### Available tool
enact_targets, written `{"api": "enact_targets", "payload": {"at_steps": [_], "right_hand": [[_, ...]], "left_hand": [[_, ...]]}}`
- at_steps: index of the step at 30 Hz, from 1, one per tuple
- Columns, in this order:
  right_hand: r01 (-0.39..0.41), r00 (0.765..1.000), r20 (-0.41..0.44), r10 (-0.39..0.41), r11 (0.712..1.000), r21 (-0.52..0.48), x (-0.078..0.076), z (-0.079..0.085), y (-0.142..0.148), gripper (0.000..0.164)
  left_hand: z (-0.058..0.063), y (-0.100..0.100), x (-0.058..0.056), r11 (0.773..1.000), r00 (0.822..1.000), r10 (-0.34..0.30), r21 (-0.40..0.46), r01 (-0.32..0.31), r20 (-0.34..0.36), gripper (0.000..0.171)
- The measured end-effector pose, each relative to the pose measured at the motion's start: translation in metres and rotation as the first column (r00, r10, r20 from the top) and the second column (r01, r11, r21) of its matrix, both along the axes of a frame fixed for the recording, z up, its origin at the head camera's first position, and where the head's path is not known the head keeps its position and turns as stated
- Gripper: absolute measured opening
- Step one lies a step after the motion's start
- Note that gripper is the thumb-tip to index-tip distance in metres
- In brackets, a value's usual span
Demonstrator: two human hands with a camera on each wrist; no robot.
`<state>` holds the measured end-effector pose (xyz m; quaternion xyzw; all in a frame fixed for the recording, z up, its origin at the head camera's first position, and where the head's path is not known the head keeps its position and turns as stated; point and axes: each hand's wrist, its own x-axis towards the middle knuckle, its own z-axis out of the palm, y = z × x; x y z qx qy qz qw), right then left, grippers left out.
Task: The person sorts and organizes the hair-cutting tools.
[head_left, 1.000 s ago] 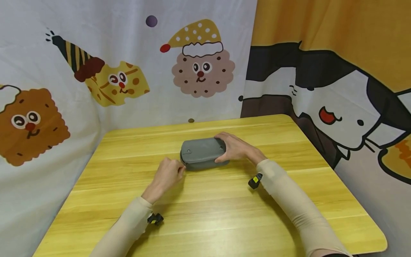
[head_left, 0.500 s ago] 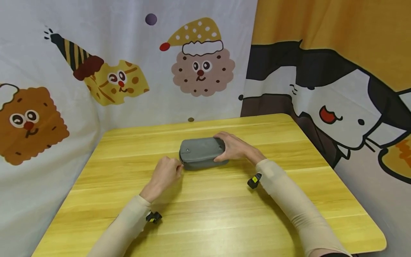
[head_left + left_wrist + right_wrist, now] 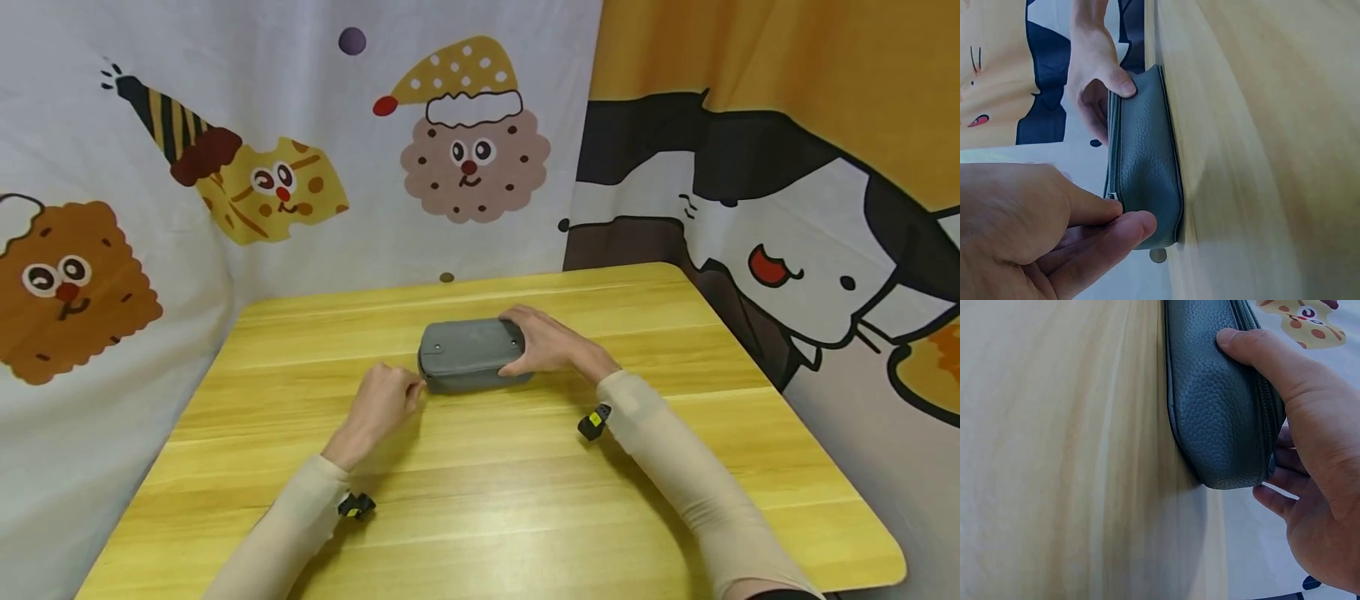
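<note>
A grey leather zip pouch [image 3: 468,346] with two small snap studs on top lies in the middle of the table. At its right end, my right hand [image 3: 551,342] grips it, thumb on the near side [image 3: 1254,347] and fingers round the far side. By the near left corner, my left hand [image 3: 382,400] pinches the zipper pull between thumb and curled index finger; the pull itself is mostly hidden by them. The metal zipper slider [image 3: 1112,196] shows just beyond these fingertips, with the zipper's teeth running shut along the near side toward my right hand.
The pouch rests on a light wood-grain table [image 3: 487,500] with rounded corners. Behind it hangs a white cloth [image 3: 300,50] printed with cartoon biscuits and cheese. A yellow, black and white cartoon cloth [image 3: 750,167] hangs along the right side.
My left hand has shifted very slightly left, and the pouch's left end has edged the same way. My right hand keeps its grip. The head view has tilted a little.
</note>
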<state>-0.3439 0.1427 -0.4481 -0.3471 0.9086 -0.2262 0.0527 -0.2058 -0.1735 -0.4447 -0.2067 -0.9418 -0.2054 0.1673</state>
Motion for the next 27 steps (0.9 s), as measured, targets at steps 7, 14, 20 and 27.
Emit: {"api": "enact_targets", "payload": {"at_steps": [7, 14, 20, 27], "right_hand": [[-0.032, 0.999, -0.015, 0.032, 0.999, 0.033, 0.003, 0.002, -0.001, 0.114], [-0.037, 0.999, -0.032, 0.039, 0.998, 0.055, 0.002, 0.0, -0.008, 0.12], [-0.027, 0.999, -0.038, 0.029, 0.999, 0.042, 0.0, 0.0, -0.011, 0.119], [-0.037, 0.998, -0.046, 0.038, 0.999, 0.027, -0.003, 0.002, -0.01, 0.115]], "left_hand": [[-0.003, -0.002, -0.001, 1.0, 1.0, -0.014, 0.007, 0.014, 0.008, 0.012], [-0.001, 0.0, 0.0, 0.999, 0.999, -0.034, -0.007, 0.034, 0.016, 0.011], [0.0, 0.007, -0.001, 0.998, 0.998, -0.065, -0.008, 0.065, 0.023, 0.021], [0.006, 0.009, 0.001, 0.997, 0.997, -0.072, -0.021, 0.072, 0.022, 0.03]]}}
